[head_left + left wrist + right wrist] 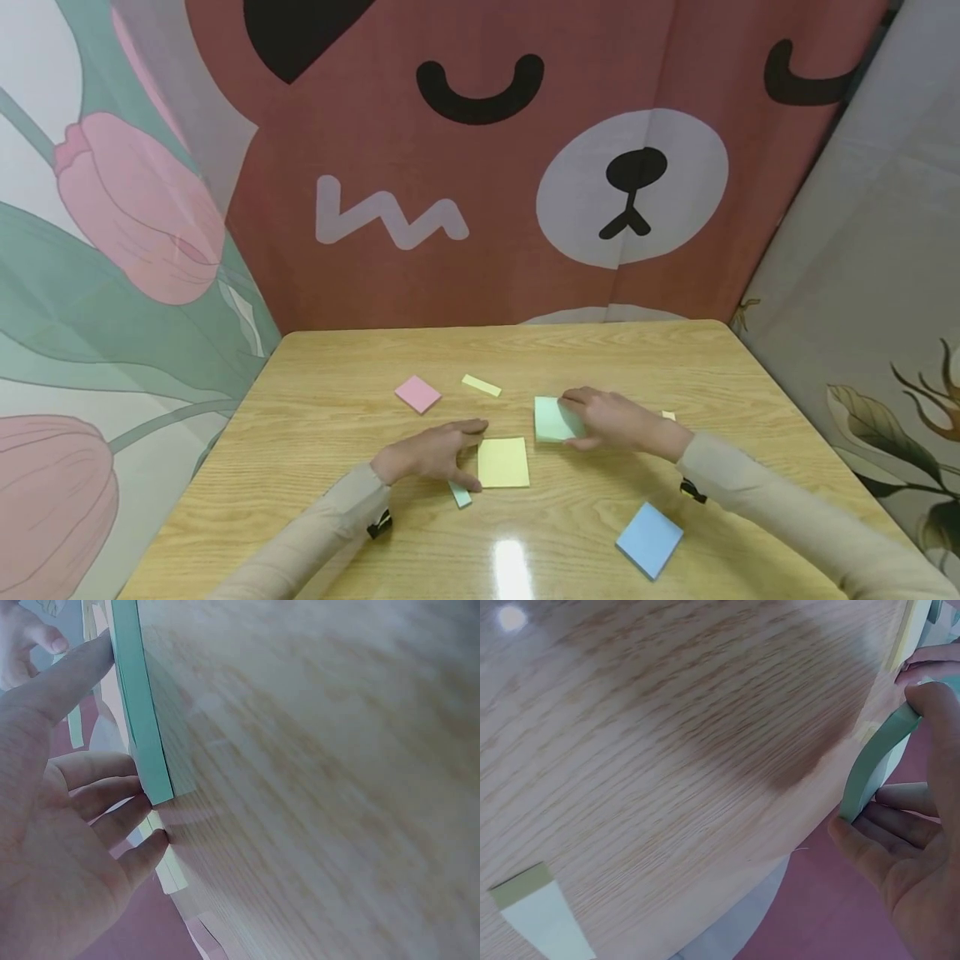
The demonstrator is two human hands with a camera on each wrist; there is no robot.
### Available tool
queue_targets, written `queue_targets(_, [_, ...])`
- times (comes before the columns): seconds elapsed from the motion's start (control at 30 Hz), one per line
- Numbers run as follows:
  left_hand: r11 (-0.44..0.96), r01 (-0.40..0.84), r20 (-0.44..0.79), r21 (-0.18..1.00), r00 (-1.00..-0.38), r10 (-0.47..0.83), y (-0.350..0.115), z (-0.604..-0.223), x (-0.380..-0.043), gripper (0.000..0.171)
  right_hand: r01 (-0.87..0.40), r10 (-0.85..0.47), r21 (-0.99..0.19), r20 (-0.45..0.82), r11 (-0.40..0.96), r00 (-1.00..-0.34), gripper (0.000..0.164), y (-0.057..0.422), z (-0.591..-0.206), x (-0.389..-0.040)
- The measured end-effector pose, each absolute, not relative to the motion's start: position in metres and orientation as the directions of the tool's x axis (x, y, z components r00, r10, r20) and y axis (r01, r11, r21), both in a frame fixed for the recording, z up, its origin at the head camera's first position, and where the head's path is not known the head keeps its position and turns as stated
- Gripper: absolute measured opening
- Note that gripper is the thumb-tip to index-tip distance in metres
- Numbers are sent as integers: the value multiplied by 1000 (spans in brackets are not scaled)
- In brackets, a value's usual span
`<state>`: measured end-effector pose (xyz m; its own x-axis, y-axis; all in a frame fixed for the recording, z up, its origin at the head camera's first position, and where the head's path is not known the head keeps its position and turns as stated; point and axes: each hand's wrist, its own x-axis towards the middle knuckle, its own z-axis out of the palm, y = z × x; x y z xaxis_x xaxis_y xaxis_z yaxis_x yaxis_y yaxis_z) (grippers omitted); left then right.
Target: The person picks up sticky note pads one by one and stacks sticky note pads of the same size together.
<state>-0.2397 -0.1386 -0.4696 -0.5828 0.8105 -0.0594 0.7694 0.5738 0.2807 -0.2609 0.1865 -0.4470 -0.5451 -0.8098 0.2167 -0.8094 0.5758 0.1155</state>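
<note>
My right hand (611, 421) pinches a mint-green sticky note pad (553, 419) between thumb and fingers at its right side. In the right wrist view this green pad (877, 761) bows in a curve, its edge facing the camera. My left hand (435, 454) is spread at the left side of a square yellow sticky note pad (503, 463), thumb and fingertips right by its edge. Beneath the left hand lies a narrow green sticky note strip (460, 495), partly covered by it. The left wrist view shows that green strip (142, 705) in front of the fingers.
On the wooden table (337, 367) lie a pink sticky note pad (417, 394) and a narrow yellow strip (482, 385) further back. A blue pad (650, 540) is near the right forearm. Behind the right wrist a small pale pad (668, 415) shows partly.
</note>
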Motion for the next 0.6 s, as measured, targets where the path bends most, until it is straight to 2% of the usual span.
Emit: queue_targets(0.6, [584,763,-76,277,-588,805,-139,-467,-237,85,-849,-848,128,231,512,-477,64,165,-448,-249])
